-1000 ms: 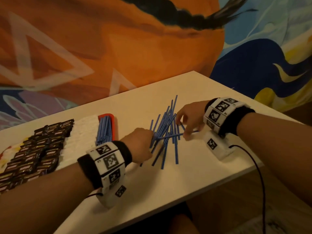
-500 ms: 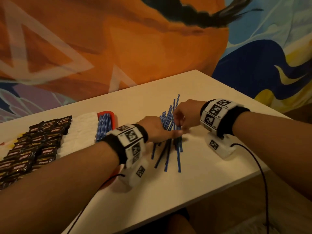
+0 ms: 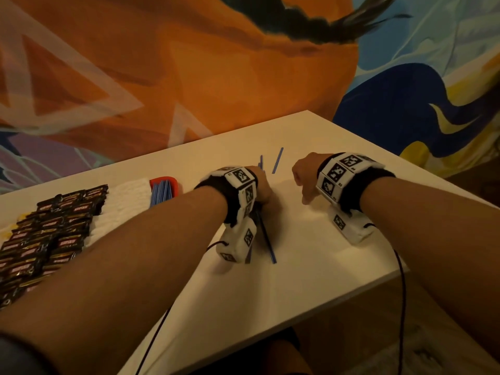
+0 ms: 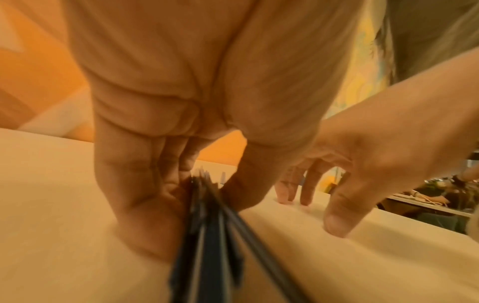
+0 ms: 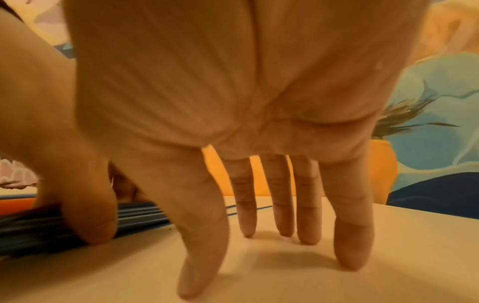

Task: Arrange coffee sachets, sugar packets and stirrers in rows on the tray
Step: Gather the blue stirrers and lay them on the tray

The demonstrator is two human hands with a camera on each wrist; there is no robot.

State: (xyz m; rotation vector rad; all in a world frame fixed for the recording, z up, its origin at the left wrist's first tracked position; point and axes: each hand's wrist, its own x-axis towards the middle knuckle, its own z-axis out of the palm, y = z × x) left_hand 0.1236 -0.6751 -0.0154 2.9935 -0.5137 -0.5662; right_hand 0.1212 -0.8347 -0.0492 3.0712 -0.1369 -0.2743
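My left hand (image 3: 263,186) grips a bundle of blue stirrers (image 3: 267,243) at the middle of the white table (image 3: 311,266). In the left wrist view its fingers and thumb curl round the bundle (image 4: 207,225) just above the tabletop. My right hand (image 3: 300,182) stands a little to the right of it, holding nothing. Its straight fingers (image 5: 308,215) touch the table. At the left lies the red-rimmed tray (image 3: 165,181) with a row of stirrers (image 3: 162,192), white sugar packets (image 3: 124,209) and dark coffee sachets (image 3: 54,231).
One loose blue stirrer (image 3: 278,160) lies on the table just beyond the hands. The table's near edge (image 3: 297,328) runs close under my forearms. A painted wall (image 3: 216,77) stands right behind the table. Cables hang from both wrist cameras.
The scattered stirrers have been gathered into one bundle, and my left hand has closed round it. My right hand has let go and drawn off to the right, fingertips down on the table.
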